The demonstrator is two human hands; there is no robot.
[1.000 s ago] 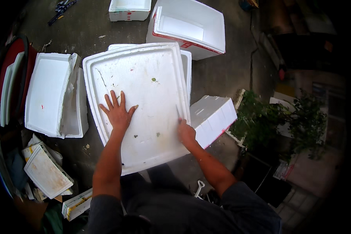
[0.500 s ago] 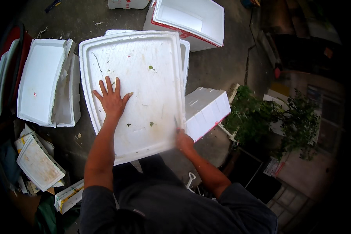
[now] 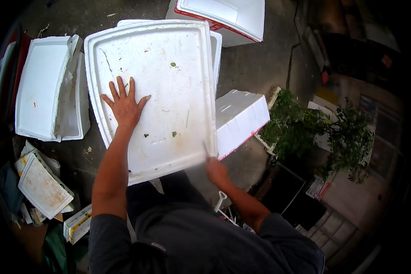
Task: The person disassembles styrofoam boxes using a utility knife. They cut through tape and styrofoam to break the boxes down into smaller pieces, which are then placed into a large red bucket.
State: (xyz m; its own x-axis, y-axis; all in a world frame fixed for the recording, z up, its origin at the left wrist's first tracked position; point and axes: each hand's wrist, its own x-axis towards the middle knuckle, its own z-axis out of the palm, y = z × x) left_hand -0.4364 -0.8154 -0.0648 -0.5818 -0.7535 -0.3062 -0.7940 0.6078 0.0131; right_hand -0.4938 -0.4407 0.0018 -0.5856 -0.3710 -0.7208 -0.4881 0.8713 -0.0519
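Biggest worry for me was the knife (image 3: 205, 147). The right hand (image 3: 217, 171) had its fingers curled tight around it, right at the near end of the big white foam panel's (image 3: 160, 91) right rim, with the dark trousers (image 3: 180, 186) just past the near edge. Foam's slick, so I figured a skid could've sent the blade toward a leg (bare hands too, which made me wince). The hand was blurry and I couldn't tell whether the tip was actually in the foam.

Second risk: the left hand (image 3: 125, 109) lay flat with fingers spread, gripping nothing, just left of the panel's middle. With the knife way over on the opposite side, a hard tug might've swivelled the panel. It lay over what looked like another foam box (image 3: 216, 50), hiding all but that box's far-right corner and strips of its far and right edges, so I couldn't judge how well the near end was supported.

As for looks: white, broad, shallow raised rim, kinda grubby. There was a dark crack (image 3: 106, 60) toward the far left, which I'd guess could spread under pressure, plus a green leaf scrap (image 3: 173, 65), some dark specks and yellowish staining nearer the person.
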